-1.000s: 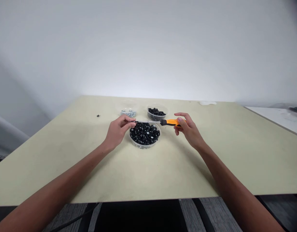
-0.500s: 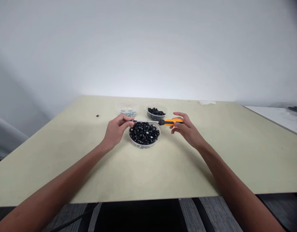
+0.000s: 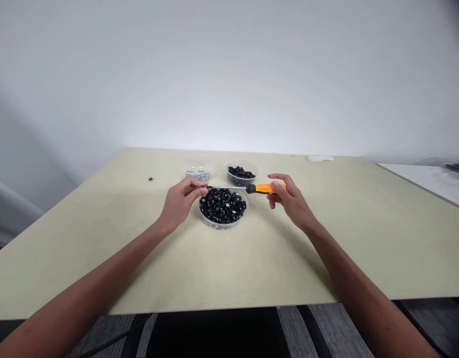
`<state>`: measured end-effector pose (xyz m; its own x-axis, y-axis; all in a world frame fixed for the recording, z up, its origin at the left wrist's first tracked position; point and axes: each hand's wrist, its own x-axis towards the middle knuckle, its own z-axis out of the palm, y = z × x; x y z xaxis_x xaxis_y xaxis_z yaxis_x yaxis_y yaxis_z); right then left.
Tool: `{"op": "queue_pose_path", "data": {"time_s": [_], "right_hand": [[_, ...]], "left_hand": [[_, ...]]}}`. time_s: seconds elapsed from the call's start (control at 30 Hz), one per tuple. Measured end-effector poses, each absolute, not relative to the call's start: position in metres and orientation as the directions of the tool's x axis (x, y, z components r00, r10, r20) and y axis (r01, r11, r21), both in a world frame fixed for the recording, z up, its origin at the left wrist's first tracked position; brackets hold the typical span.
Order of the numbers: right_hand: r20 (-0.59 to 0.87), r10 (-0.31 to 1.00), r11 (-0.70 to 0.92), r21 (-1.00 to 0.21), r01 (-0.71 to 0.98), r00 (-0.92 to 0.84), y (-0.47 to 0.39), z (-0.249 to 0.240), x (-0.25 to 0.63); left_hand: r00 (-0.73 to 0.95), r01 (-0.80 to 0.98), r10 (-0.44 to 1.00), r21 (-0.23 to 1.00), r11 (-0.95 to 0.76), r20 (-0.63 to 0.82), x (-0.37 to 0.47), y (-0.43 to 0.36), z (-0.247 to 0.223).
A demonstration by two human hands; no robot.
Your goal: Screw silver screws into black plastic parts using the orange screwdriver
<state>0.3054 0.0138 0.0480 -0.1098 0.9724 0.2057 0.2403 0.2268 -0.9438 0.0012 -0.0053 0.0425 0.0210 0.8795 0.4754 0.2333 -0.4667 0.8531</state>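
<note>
My right hand [image 3: 291, 198] grips the orange and black handle of a screwdriver [image 3: 264, 188], which lies level and points left. Its metal shaft reaches across to my left hand [image 3: 181, 200], where thumb and fingers pinch a small dark part [image 3: 208, 187] at the tip. The fingers mostly hide that part. Just below the shaft stands a clear round tub [image 3: 222, 226] filled with black knob-like pieces [image 3: 224, 205], several with shiny metal centres.
Behind are a clear tub of small silvery screws [image 3: 198, 175] and another of small black parts [image 3: 241, 172]. One black piece [image 3: 150, 179] lies alone at the left. A white item [image 3: 320, 158] rests near the back edge; a white surface [image 3: 423, 181] adjoins at right.
The screwdriver handle has turned about its length, and my right thumb and fingers have shifted round it. My left hand stays in almost the same place.
</note>
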Motion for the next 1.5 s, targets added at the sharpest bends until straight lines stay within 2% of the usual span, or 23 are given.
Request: {"op": "queue_pose_path", "data": {"time_s": [0.23,0.4,0.57,0.73,0.9,1.07,1.23,1.4,1.5], "right_hand": [[0.180,0.958,0.219,-0.962,0.164,-0.226,0.0139,0.0456,0.3082],[0.199,0.971,0.222,-0.955,0.198,-0.131,0.0134,0.0474,0.3054],[0.198,0.962,0.221,-0.969,0.113,-0.190,0.0137,0.0495,0.3059],[0.206,0.971,0.228,-0.948,0.221,-0.119,0.0133,0.0491,0.3046],[0.193,0.963,0.223,-0.963,0.150,-0.190,0.0160,0.0453,0.3083],[0.194,0.977,0.210,-0.953,0.219,-0.093,0.0155,0.0463,0.3075],[0.158,0.961,0.190,-0.974,0.125,-0.229,0.0144,0.0455,0.3073],[0.200,0.975,0.215,-0.956,0.202,-0.092,0.0133,0.0486,0.3050],[0.184,0.975,0.205,-0.964,0.170,-0.128,0.0131,0.0491,0.3049]], "left_hand": [[-0.008,0.255,0.881,0.853,-0.456,0.473,-0.0004,-0.0056,0.0436],[0.012,0.255,0.880,0.850,-0.461,0.474,-0.0001,-0.0052,0.0426],[0.018,0.250,0.883,0.853,-0.459,0.469,0.0006,-0.0050,0.0405],[0.023,0.244,0.880,0.851,-0.465,0.474,0.0006,-0.0053,0.0417],[0.014,0.247,0.886,0.857,-0.453,0.464,0.0007,-0.0062,0.0419],[0.041,0.225,0.891,0.865,-0.448,0.451,0.0027,-0.0078,0.0420],[0.009,0.227,0.882,0.858,-0.460,0.471,0.0020,-0.0085,0.0440],[0.050,0.264,0.869,0.833,-0.487,0.493,0.0032,-0.0095,0.0451],[0.045,0.279,0.864,0.824,-0.493,0.502,0.0037,-0.0093,0.0449]]}}
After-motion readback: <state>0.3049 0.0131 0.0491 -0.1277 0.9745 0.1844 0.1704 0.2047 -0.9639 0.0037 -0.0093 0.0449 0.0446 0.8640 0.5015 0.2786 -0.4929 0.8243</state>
